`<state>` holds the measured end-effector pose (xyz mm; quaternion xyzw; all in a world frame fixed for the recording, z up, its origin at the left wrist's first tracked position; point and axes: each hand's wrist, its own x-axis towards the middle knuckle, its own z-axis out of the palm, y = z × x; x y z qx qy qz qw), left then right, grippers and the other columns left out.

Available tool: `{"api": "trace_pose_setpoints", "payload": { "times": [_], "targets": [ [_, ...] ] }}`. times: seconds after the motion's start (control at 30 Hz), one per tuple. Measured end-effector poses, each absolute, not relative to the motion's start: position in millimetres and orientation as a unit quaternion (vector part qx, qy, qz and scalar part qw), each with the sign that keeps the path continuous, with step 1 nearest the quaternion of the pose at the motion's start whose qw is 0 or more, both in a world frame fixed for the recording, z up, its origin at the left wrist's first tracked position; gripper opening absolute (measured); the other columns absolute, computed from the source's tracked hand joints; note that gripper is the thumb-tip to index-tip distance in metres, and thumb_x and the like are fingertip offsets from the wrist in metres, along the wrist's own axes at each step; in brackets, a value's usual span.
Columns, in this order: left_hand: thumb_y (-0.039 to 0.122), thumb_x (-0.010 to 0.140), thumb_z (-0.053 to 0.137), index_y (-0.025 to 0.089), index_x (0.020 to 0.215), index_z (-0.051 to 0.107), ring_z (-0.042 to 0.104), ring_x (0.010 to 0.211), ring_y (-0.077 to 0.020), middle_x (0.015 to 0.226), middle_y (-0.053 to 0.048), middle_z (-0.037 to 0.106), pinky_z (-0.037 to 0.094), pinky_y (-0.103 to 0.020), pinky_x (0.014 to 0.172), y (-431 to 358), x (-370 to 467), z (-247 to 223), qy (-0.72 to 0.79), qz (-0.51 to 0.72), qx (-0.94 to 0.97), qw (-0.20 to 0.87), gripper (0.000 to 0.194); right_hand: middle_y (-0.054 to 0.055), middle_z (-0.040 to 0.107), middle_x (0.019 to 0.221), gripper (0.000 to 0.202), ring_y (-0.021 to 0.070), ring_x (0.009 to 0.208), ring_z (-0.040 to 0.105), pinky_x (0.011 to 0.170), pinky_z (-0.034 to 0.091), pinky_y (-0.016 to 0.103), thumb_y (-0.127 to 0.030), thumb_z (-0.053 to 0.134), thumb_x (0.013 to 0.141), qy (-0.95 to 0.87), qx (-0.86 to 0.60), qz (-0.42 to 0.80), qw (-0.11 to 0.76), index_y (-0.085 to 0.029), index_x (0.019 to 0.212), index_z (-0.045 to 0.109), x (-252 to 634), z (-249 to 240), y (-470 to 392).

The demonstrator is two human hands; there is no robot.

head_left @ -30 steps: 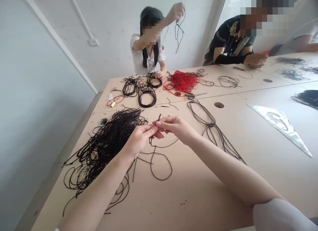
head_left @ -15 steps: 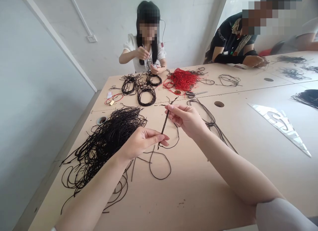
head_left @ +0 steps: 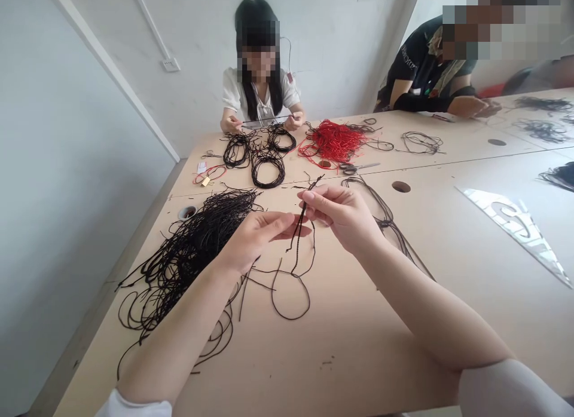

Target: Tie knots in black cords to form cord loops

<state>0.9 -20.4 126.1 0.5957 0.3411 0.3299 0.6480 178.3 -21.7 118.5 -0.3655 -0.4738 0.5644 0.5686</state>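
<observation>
Braided cord (head_left: 301, 223), dark, 1 piece: held up over the near part of the table (head_left: 350, 321), in front of me, between my 2 hands. Right hand (head_left: 343, 212): thumb and forefinger pinched together on the cord, just below its upper end. Left hand (head_left: 262, 238): fingers stretched out behind the hanging strands; whether the thumb clamps any of them, I cannot tell.

Done, as I judge it: plaited texture along part of the length, a knot-like lump at the upper tip. Left, as I judge it: loose ends hanging below my fingers, with no join that I can make out; whether they need more work is unclear.

Thin loop (head_left: 309, 300), 1: on the table below my hands, possibly part of the same piece.

Pile of black cords (head_left: 201, 244), tangled, count not possible: beside my left forearm; apparently much unsorted.

Coiled bundles (head_left: 268, 185), 3: farther off, seemingly gathered already. Red cords (head_left: 334, 141), 1 heap: right of these. Scissors (head_left: 359, 169), 1 pair: near the heap, untouched.
</observation>
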Motion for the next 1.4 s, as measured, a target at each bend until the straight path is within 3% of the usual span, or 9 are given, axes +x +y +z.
{"api": "trace_pose_setpoints", "payload": {
  "times": [0.1, 0.3, 0.43, 0.53, 0.67, 0.8, 1.03, 1.2, 1.4],
  "targets": [
    [0.039, 0.078, 0.068, 0.017, 0.084, 0.075, 0.067, 0.085, -0.0185, 0.099, -0.009, 0.072, 0.049, -0.036, 0.088, -16, 6, 129, 0.362, 0.349, 0.575, 0.646, 0.024, -0.001, 0.056, 0.059, 0.024, 0.0094, 0.056, 0.052, 0.050, 0.040, 0.023, -0.041, 0.072, 0.073, -0.478, -0.374, 0.542, 0.581, -0.018, 0.073, 0.065, 178, 118, -22],
    [0.037, 0.069, 0.076, 0.016, 0.069, 0.075, 0.064, 0.089, -0.0211, 0.073, -0.008, 0.071, 0.050, -0.028, 0.072, -15, 6, 131, 0.390, 0.304, 0.596, 0.632, 0.021, 0.001, 0.055, 0.063, 0.026, 0.0108, 0.056, 0.048, 0.047, 0.037, 0.025, -0.045, 0.070, 0.073, -0.479, -0.398, 0.488, 0.612, -0.020, 0.074, 0.066, 180, 118, -22],
    [0.034, 0.068, 0.077, 0.017, 0.075, 0.076, 0.065, 0.075, -0.0161, 0.073, -0.006, 0.071, 0.050, -0.026, 0.069, -13, -2, 135, 0.405, 0.342, 0.587, 0.612, 0.019, 0.003, 0.060, 0.074, 0.030, 0.0105, 0.059, 0.050, 0.052, 0.040, 0.025, -0.050, 0.065, 0.076, -0.489, -0.408, 0.471, 0.611, -0.020, 0.077, 0.065, 184, 118, -19],
    [0.032, 0.067, 0.077, 0.019, 0.076, 0.075, 0.065, 0.073, -0.0135, 0.079, -0.004, 0.072, 0.051, -0.024, 0.067, -7, -16, 142, 0.398, 0.465, 0.532, 0.585, 0.016, 0.002, 0.059, 0.073, 0.031, 0.0103, 0.061, 0.052, 0.055, 0.041, 0.024, -0.048, 0.056, 0.084, -0.592, -0.395, 0.465, 0.526, -0.019, 0.084, 0.064, 185, 112, -16],
    [0.034, 0.071, 0.074, 0.019, 0.079, 0.073, 0.064, 0.073, -0.0110, 0.073, -0.001, 0.069, 0.047, -0.019, 0.059, 4, -36, 149, 0.399, 0.558, 0.491, 0.537, 0.017, 0.002, 0.063, 0.079, 0.011, 0.0109, 0.068, 0.056, 0.061, 0.041, 0.023, -0.027, 0.059, 0.084, -0.843, -0.307, 0.370, 0.241, -0.018, 0.082, 0.065, 172, 85, -15],
    [0.036, 0.073, 0.072, 0.021, 0.083, 0.071, 0.063, 0.074, -0.0106, 0.073, 0.001, 0.067, 0.045, -0.021, 0.059, 7, -41, 150, 0.409, 0.570, 0.474, 0.532, 0.018, 0.006, 0.064, 0.089, 0.018, 0.0131, 0.070, 0.058, 0.058, 0.036, 0.024, -0.017, 0.048, 0.088, -0.917, -0.328, 0.219, 0.057, -0.018, 0.086, 0.066, 150, 51, -20],
    [0.031, 0.077, 0.070, 0.021, 0.081, 0.071, 0.058, 0.072, -0.0072, 0.074, 0.003, 0.066, 0.040, -0.020, 0.058, 5, -36, 149, 0.379, 0.556, 0.473, 0.569, 0.011, 0.010, 0.065, 0.092, 0.017, 0.0179, 0.075, 0.061, 0.060, 0.038, 0.026, -0.015, 0.049, 0.081, -0.916, -0.354, 0.189, 0.012, -0.015, 0.091, 0.063, 135, 40, -34],
    [0.031, 0.077, 0.070, 0.021, 0.081, 0.071, 0.058, 0.071, -0.0069, 0.077, 0.003, 0.066, 0.041, -0.020, 0.059, 5, -36, 150, 0.378, 0.558, 0.475, 0.566, 0.010, 0.008, 0.064, 0.100, 0.024, 0.0169, 0.076, 0.061, 0.060, 0.037, 0.026, -0.014, 0.042, 0.088, -0.914, -0.360, 0.181, 0.054, -0.017, 0.107, 0.056, 140, 44, -29],
    [0.037, 0.071, 0.073, 0.018, 0.080, 0.070, 0.063, 0.071, -0.0092, 0.075, 0.001, 0.067, 0.045, -0.020, 0.059, 5, -34, 148, 0.406, 0.554, 0.492, 0.535, 0.021, 0.007, 0.064, 0.095, 0.015, 0.0168, 0.077, 0.061, 0.060, 0.036, 0.026, -0.018, 0.045, 0.087, -0.929, -0.316, 0.189, 0.029, -0.018, 0.093, 0.059, 140, 34, -19]
  ]
}}
